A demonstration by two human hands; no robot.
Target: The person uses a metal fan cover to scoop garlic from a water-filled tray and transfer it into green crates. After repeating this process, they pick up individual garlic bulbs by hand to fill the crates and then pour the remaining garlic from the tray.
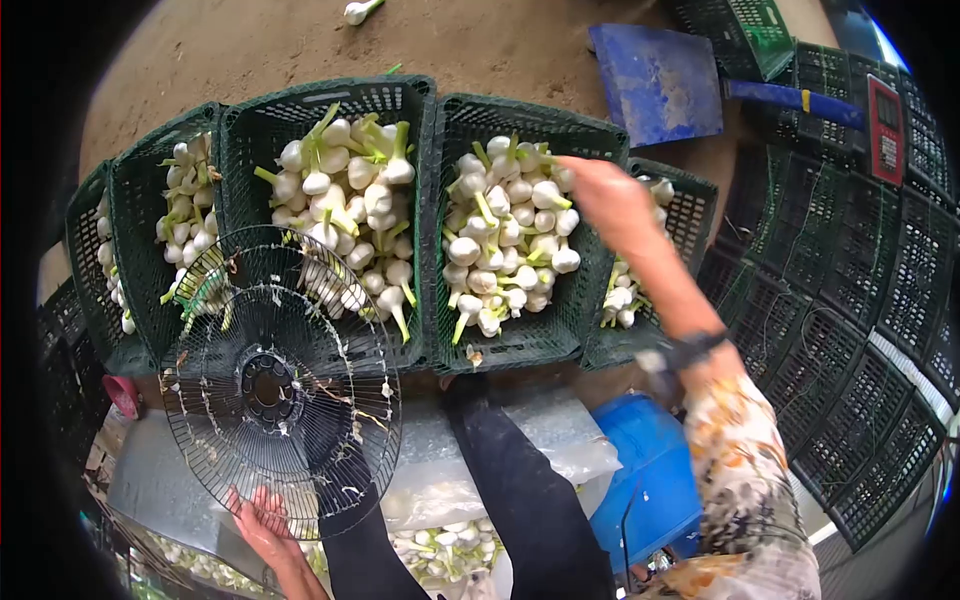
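Observation:
A round black wire fan grille [366, 400], with bits of dry garlic skin caught in its wires, is in my left hand [262, 525], gripped at its lower edge. The grille overlaps the near parts of two crates. My right hand [612, 200] is stretched over the right side of a green crate [575, 345], close to the garlic bulbs [510, 225] heaped there. Its fingers are blurred, and whether they hold anything is hidden. Beside it stands another green crate [425, 340] of white garlic bulbs [345, 170] with short green stems.
More garlic crates [130, 220] stand at left, and one [690, 210] sits under my right forearm. A blue platform scale [660, 80] with a red display [885, 130] lies at upper right. Stacked black crates [850, 330] line the right side. A blue container [645, 470] is beside my leg.

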